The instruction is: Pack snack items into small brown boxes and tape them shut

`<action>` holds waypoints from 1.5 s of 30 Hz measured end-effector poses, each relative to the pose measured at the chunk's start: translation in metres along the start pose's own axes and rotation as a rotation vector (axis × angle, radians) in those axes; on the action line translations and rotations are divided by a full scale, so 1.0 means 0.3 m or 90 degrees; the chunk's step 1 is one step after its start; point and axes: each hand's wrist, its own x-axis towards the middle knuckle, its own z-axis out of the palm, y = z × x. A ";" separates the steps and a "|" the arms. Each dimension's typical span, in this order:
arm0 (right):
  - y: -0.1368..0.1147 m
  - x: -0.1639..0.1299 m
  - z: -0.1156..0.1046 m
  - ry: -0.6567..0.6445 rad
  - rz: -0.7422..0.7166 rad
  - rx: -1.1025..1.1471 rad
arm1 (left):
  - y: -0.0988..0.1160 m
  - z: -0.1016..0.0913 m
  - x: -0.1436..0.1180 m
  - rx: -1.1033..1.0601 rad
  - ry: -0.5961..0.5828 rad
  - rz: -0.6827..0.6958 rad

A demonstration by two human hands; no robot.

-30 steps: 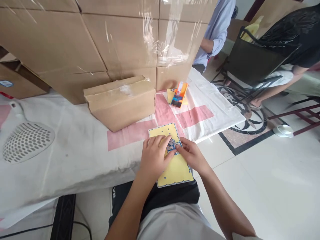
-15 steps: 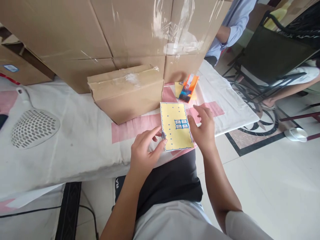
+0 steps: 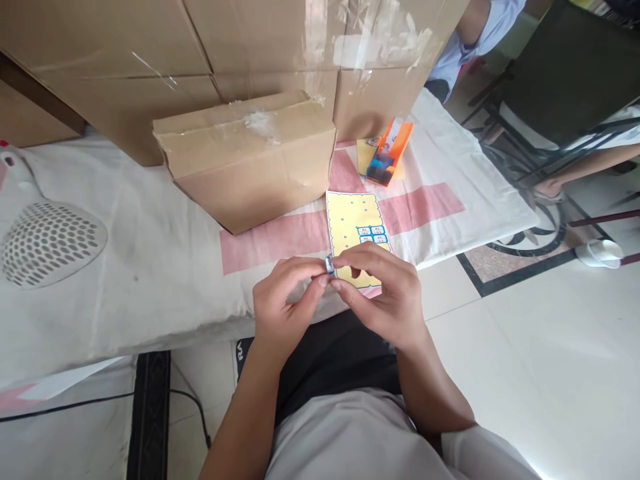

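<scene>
Half a second ago your right hand [image 3: 387,293] was open beside the yellow card [image 3: 353,217]; now it has come to your left hand [image 3: 287,300], so both work at one small blue-and-white piece [image 3: 329,265]. Your left thumb and forefinger are nearly closed, pinching it above the card's left edge. Your right fingertips are close together at it; whether they grip, I cannot tell. I count one orange packet [image 3: 390,152] and four printed labels [image 3: 373,235] on the card.

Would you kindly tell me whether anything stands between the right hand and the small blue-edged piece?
Nothing visible does: the right hand has its fingertips at the small piece, opposite the left hand.
</scene>
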 end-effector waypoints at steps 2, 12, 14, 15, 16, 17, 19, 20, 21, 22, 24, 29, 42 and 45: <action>-0.007 -0.001 0.011 -0.009 0.000 -0.001 | 0.001 -0.008 0.003 0.026 -0.008 0.030; -0.004 -0.011 0.045 -0.015 0.017 0.000 | 0.005 -0.045 0.007 0.142 -0.067 0.056; -0.003 -0.011 0.047 -0.010 0.012 0.003 | 0.012 -0.051 0.007 0.151 -0.084 0.054; -0.003 -0.011 0.048 -0.007 0.010 0.006 | 0.015 -0.053 0.007 0.156 -0.087 0.054; -0.003 -0.011 0.049 -0.006 0.009 0.010 | 0.019 -0.054 0.007 0.164 -0.088 0.055; -0.003 -0.011 0.050 -0.005 0.010 0.014 | 0.023 -0.055 0.007 0.177 -0.087 0.060; -0.004 -0.010 0.053 0.000 0.012 0.024 | 0.029 -0.054 0.009 0.220 -0.082 0.083; -0.006 -0.010 0.055 0.005 0.016 0.028 | 0.032 -0.054 0.010 0.244 -0.081 0.099; -0.008 -0.009 0.058 0.009 0.021 0.030 | 0.034 -0.054 0.012 0.265 -0.080 0.114; -0.011 -0.008 0.061 0.016 0.026 0.031 | 0.036 -0.055 0.014 0.282 -0.078 0.125; -0.016 -0.007 0.068 0.025 0.040 0.035 | 0.038 -0.057 0.016 0.300 -0.076 0.132; -0.025 -0.008 0.084 0.034 0.074 0.065 | 0.044 -0.069 0.016 0.314 -0.070 0.132; -0.025 -0.040 0.097 0.069 0.127 0.007 | 0.051 -0.053 -0.002 0.293 -0.078 0.052; -0.024 -0.044 0.099 0.072 0.141 -0.002 | 0.053 -0.050 -0.004 0.287 -0.077 0.034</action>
